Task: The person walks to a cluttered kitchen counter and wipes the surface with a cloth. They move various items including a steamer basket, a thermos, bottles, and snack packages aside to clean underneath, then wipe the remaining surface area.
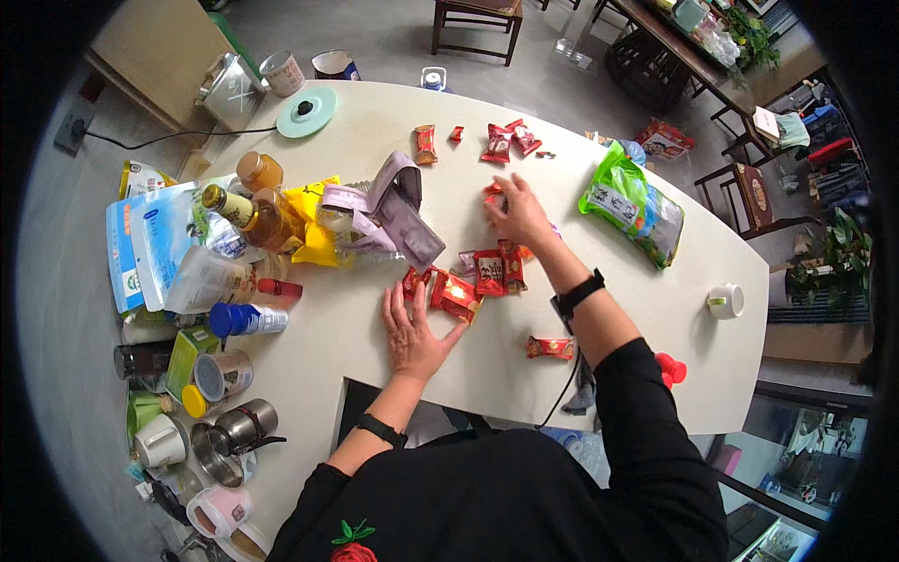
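Observation:
My left hand (411, 337) rests on the pale table with its fingers spread. Its fingertips are at a red snack packet (416, 279), and a larger red and gold packet (456, 296) lies just right of them. Further out, my right hand (521, 216) is curled around a small red packet (493, 191), partly hidden by the fingers. Between the hands sit more red wrapped snacks (490, 272) and a small purple packet (463, 263). Toward the far edge are a red-brown packet (425, 145) and a red packet (498, 143). Another red packet (550, 348) lies near my right forearm.
A purple pouch (411, 218) leans beside a glass bottle (263, 221) and a yellow bag (312, 221). Jars, cartons and a steel pot (246, 425) crowd the left side. On the right are a green bag (632, 204) and a white mug (725, 301).

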`<move>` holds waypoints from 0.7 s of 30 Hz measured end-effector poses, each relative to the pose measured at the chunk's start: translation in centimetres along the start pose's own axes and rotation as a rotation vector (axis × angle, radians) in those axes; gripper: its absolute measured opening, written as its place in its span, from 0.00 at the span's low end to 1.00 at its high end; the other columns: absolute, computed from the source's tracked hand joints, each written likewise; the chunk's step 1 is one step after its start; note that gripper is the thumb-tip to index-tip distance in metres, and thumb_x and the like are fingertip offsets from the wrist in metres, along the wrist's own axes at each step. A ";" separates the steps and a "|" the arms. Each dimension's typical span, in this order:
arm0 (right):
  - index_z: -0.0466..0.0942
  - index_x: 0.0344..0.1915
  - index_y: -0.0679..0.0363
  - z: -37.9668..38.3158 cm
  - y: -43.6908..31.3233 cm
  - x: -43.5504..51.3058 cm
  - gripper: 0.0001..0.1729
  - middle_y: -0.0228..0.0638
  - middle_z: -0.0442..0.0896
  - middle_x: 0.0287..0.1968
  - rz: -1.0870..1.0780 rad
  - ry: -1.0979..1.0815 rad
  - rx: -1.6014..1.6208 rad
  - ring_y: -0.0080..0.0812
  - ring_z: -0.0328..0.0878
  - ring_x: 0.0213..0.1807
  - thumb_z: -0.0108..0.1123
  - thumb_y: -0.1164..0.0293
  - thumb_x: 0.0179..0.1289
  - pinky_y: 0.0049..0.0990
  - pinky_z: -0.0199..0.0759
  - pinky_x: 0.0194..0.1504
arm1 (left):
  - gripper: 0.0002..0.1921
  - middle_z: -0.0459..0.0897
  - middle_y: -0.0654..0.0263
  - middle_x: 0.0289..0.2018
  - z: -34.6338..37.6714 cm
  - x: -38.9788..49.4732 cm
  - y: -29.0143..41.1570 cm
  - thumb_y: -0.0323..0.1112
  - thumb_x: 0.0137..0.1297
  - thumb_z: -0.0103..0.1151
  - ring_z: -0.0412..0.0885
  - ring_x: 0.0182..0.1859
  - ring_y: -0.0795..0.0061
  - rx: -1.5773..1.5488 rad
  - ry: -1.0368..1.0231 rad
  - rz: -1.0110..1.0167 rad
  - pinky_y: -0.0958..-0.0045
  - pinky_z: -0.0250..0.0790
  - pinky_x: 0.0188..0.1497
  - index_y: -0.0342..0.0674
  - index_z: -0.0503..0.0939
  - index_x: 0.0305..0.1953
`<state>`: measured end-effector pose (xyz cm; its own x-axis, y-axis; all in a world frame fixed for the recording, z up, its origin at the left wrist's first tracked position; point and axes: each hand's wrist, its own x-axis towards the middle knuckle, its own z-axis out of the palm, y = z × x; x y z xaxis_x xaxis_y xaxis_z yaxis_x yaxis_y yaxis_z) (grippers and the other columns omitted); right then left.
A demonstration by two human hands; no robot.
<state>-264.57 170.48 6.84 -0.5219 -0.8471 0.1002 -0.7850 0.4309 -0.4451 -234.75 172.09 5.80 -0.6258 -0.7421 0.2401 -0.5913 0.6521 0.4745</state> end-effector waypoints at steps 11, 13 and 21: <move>0.71 0.64 0.50 0.6 1.4 11.8 0.33 0.43 0.67 0.68 0.141 0.225 -0.232 0.58 0.61 0.69 0.60 0.50 0.61 0.50 0.61 0.65 | 0.51 0.54 0.44 0.68 -0.2 0.3 0.2 0.61 0.51 0.69 0.51 0.70 0.38 0.031 -0.031 -0.008 0.43 0.49 0.72 0.44 0.56 0.71; 0.70 0.64 0.52 1.3 1.2 12.4 0.32 0.43 0.68 0.69 0.148 0.070 -0.278 0.57 0.63 0.69 0.57 0.51 0.63 0.48 0.63 0.65 | 0.51 0.55 0.44 0.68 -0.2 0.4 0.2 0.61 0.51 0.69 0.51 0.70 0.38 0.032 -0.027 -0.012 0.44 0.49 0.72 0.44 0.56 0.71; 0.78 0.55 0.57 2.3 -6.7 6.2 0.22 0.45 0.76 0.61 -0.206 -0.226 -0.046 0.48 0.73 0.62 0.55 0.58 0.65 0.42 0.70 0.60 | 0.51 0.55 0.44 0.67 -0.2 0.5 0.3 0.61 0.51 0.69 0.52 0.69 0.38 0.042 -0.023 -0.003 0.43 0.51 0.71 0.44 0.56 0.71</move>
<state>-261.78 161.64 8.35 -0.2669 -0.9635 -0.0190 -0.8834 0.2525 -0.3947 -235.07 171.88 6.24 -0.6352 -0.7408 0.2185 -0.6137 0.6559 0.4395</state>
